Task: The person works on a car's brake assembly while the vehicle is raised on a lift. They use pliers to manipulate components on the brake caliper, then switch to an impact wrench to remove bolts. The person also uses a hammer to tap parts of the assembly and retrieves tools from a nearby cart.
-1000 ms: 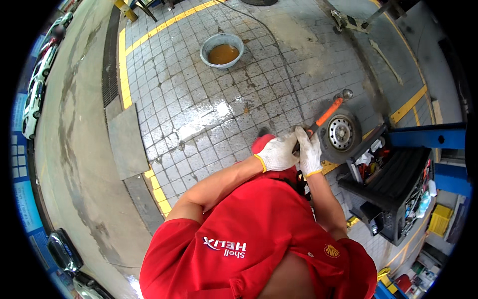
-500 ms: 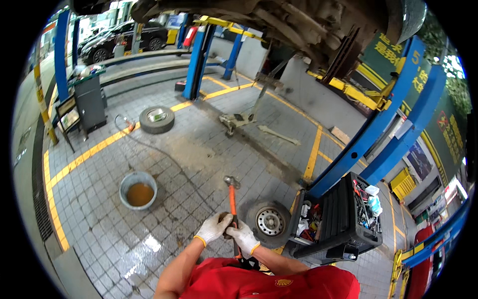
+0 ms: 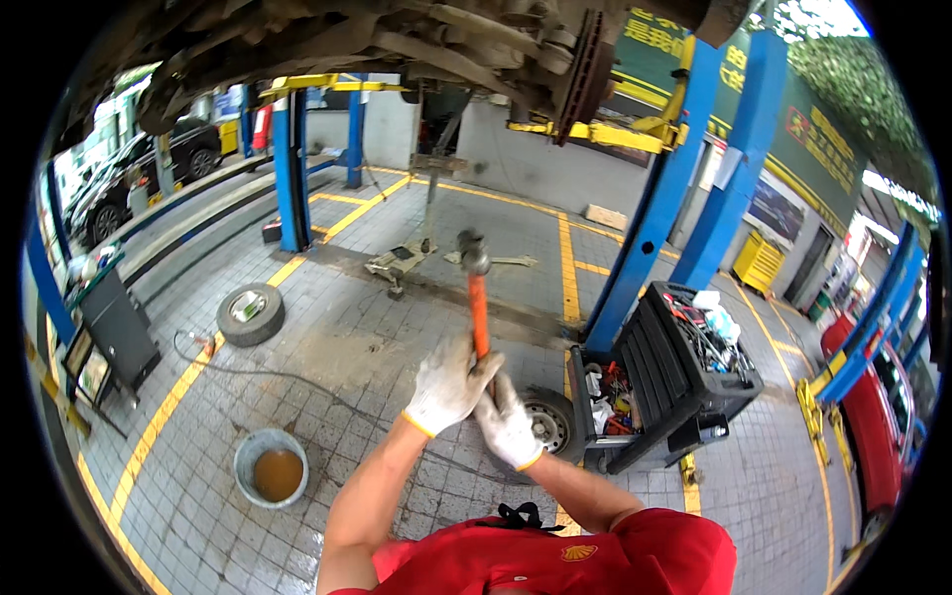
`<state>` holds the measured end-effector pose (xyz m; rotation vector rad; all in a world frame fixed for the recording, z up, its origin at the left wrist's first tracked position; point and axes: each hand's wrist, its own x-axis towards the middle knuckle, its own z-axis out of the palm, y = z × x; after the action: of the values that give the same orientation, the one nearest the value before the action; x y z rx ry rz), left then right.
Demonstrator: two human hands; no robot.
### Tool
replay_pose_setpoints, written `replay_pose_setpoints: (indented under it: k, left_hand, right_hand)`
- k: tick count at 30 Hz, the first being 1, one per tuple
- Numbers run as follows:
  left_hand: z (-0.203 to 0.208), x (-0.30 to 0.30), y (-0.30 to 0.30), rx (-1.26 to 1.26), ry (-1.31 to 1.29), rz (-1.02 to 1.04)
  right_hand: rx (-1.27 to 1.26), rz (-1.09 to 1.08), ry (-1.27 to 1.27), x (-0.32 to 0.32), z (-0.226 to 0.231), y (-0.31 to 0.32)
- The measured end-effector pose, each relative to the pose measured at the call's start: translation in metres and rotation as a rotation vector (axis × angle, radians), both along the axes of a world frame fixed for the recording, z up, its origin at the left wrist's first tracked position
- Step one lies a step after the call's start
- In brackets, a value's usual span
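A hammer (image 3: pixel 479 309) with an orange handle and a dark metal head stands nearly upright in front of me, head at the top. My left hand (image 3: pixel 448 382), in a white work glove, is closed round the lower handle. Against it, a little lower, my gloved right hand (image 3: pixel 508 424) is closed too, its fingers at the handle's lower part. The end of the handle is hidden by the gloves. Above and beyond the hammer hangs the underside of a raised vehicle (image 3: pixel 426 50), with a rusty brake disc (image 3: pixel 583 79) at its right.
A black tool cart (image 3: pixel 650 362) with an open drawer of tools stands at right, beside a wheel (image 3: pixel 547 424) on the floor. Left lie a bucket of brown liquid (image 3: pixel 248 488), another tyre (image 3: pixel 236 323) and a hose (image 3: pixel 297 378). Blue lift posts (image 3: pixel 650 228) flank the bay.
Both hands have risen and moved away from my body with the hammer, which now looks larger and more upright. My view has tilted up and turned right, showing more of the vehicle.
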<state>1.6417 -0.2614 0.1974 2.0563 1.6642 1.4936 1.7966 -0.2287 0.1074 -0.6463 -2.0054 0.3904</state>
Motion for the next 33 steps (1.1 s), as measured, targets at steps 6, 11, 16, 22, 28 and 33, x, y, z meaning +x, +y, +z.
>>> replay_pose_setpoints:
  k: [6, 11, 16, 22, 28, 33]
  left_hand:
    - [0.127, 0.035, 0.018, 0.488, 0.254, -0.271]
    - [0.200, 0.064, -0.022, 0.875, 0.220, -0.614]
    - [0.197, 0.043, -0.010, 0.772, 0.112, -0.557]
    - [0.202, -0.016, 0.035, 0.189, -0.216, -0.499]
    - [0.222, -0.024, 0.059, 0.103, -0.326, -0.521]
    - [0.220, -0.012, 0.062, -0.055, -0.241, -0.477]
  right_hand:
    - [-0.072, -0.017, 0.565, -0.008, 0.062, 0.049]
    - [-0.081, 0.052, 0.886, -0.015, 0.127, 0.043]
    - [-0.043, 0.042, 0.926, -0.036, 0.165, 0.040]
    - [0.032, -0.045, 0.790, -0.089, 0.199, 0.045]
    - [-0.156, -0.216, 0.717, -0.103, 0.229, 0.024]
    - [-0.079, -0.124, 0.724, -0.088, 0.209, 0.053]
